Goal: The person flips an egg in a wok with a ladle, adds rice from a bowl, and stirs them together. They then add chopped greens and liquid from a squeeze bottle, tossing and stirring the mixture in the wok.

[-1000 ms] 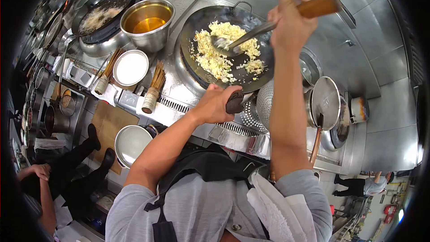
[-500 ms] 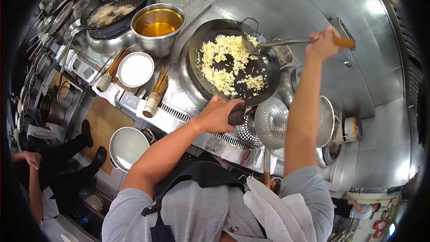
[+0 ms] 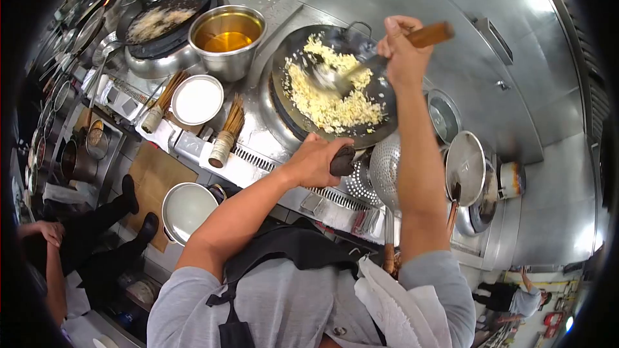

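Observation:
My left hand is closed around the dark, wrapped handle of a black wok. Inside the wok lie loose yellow and white bits of food that look like egg fried rice. Above the wok's right side, my right hand grips a long-handled ladle with a wooden end. The ladle's head is smeared by motion among the food. Just right of my left hand rests a perforated skimmer, partly hidden by my right forearm.
A steel pot of yellow oil and a white-filled bowl stand left of the wok. Bamboo brushes lie by the stove edge. Farther left, another wok holds frying food. A seated person's legs are at lower left.
My right hand has moved left and closer to the wok, sweeping the ladle head leftward through the food. The food has spread toward the wok's near right side. My left hand stays on the handle.

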A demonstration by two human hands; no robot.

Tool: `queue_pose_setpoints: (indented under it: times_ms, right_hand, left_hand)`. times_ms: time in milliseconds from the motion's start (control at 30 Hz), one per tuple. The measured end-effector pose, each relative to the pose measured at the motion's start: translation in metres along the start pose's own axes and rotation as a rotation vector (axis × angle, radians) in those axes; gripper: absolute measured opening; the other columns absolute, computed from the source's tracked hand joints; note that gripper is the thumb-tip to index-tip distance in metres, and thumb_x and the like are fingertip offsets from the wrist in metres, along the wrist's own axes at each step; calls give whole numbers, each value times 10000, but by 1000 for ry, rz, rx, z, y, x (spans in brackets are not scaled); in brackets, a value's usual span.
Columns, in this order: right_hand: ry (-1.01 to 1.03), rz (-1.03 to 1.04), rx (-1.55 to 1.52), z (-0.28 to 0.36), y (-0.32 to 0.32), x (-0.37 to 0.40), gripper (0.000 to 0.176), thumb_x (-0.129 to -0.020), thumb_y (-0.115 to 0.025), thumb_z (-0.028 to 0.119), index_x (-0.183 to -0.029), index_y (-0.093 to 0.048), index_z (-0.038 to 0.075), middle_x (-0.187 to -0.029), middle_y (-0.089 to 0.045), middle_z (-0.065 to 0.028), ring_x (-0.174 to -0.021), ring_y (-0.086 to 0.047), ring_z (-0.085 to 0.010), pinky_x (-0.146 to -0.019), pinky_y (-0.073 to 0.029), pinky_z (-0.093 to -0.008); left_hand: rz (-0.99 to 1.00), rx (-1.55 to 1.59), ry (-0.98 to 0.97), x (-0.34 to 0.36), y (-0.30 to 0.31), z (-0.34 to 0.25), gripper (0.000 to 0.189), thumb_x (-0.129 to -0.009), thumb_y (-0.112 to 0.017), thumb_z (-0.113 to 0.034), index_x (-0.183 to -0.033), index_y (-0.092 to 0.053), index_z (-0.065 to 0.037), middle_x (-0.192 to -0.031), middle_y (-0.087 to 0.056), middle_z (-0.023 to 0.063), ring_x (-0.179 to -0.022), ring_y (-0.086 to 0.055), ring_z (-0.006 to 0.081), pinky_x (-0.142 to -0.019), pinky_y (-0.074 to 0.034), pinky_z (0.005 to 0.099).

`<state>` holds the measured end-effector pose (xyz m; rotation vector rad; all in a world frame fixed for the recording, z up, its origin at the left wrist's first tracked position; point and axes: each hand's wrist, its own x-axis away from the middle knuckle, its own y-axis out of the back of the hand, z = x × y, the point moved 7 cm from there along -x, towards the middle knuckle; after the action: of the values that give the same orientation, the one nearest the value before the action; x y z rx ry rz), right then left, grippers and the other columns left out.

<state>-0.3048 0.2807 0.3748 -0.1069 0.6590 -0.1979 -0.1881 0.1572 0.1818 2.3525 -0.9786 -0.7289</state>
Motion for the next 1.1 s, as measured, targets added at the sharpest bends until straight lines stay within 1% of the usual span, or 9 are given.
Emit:
queue_pose_setpoints:
  times_ms: [133,233,333,467,533,800,900,1000,1100]
  right_hand:
    - [-62,43,147,79,-15,-2,140,-848,-710,72,-893,-613,-18,-616,-554,-26,-440,-472,-86,-415,-382,-228]
    - [-51,-50,98,81,-2,9,161,-825,-720,58,-894,-591,-10,-535,-443,-3,-409,-380,-92,-415,-335,-271]
    - [1,-236,20,29,4,-15,182,-830,-722,77,-899,-584,-20,-531,-437,-5,-404,-375,-94,-418,-339,-263]
    - [181,-184,59,68,-26,21,214,-845,-720,91,-935,-566,-26,-557,-475,-30,-438,-432,-112,-461,-396,-285]
    - [110,-104,17,23,-33,34,189,-850,-711,70,-924,-568,-28,-579,-501,-33,-459,-448,-104,-461,-399,-278]
    - [69,-140,420,32,49,1,86,-854,-655,23,-906,-598,-17,-668,-546,-31,-452,-453,-99,-449,-422,-265]
    - [193,-472,120,36,135,-63,130,-831,-696,63,-902,-598,14,-642,-558,-33,-473,-509,-127,-438,-421,-268]
    - [308,-437,20,28,136,-39,150,-832,-695,55,-905,-567,25,-605,-513,-36,-437,-481,-130,-420,-415,-283]
    - [41,-132,21,-3,68,-32,136,-854,-670,56,-888,-546,12,-568,-486,-33,-407,-446,-116,-408,-406,-282]
  left_hand:
    - [29,22,44,-2,-5,3,802,-600,-759,-209,-1331,-432,-159,-1038,-680,52,-969,-614,266,-947,-304,376]
    - [-3,34,47,-1,-3,4,797,-599,-757,-201,-1327,-434,-156,-1029,-679,60,-967,-613,266,-945,-305,377]
    - [14,1,34,-2,-3,-2,803,-592,-761,-200,-1326,-436,-153,-1036,-674,70,-975,-609,273,-949,-305,378]
    - [2,11,28,-1,-3,3,826,-582,-771,-199,-1333,-430,-150,-1048,-672,75,-995,-607,277,-949,-307,379]
    - [9,14,30,-2,-3,0,834,-580,-774,-199,-1337,-427,-152,-1050,-672,73,-998,-607,278,-944,-309,378]
    - [-3,3,35,0,-1,0,806,-593,-765,-225,-1329,-444,-157,-1011,-671,87,-932,-605,270,-921,-314,371]
    - [-17,21,21,-3,3,-2,803,-590,-765,-230,-1326,-451,-161,-993,-670,85,-928,-599,276,-917,-314,371]
    - [-51,24,1,-3,5,-1,801,-588,-764,-234,-1323,-453,-164,-988,-670,87,-932,-597,279,-914,-314,372]
    - [-10,16,28,-2,4,-4,809,-582,-764,-237,-1325,-453,-160,-1018,-671,93,-958,-598,281,-919,-313,369]
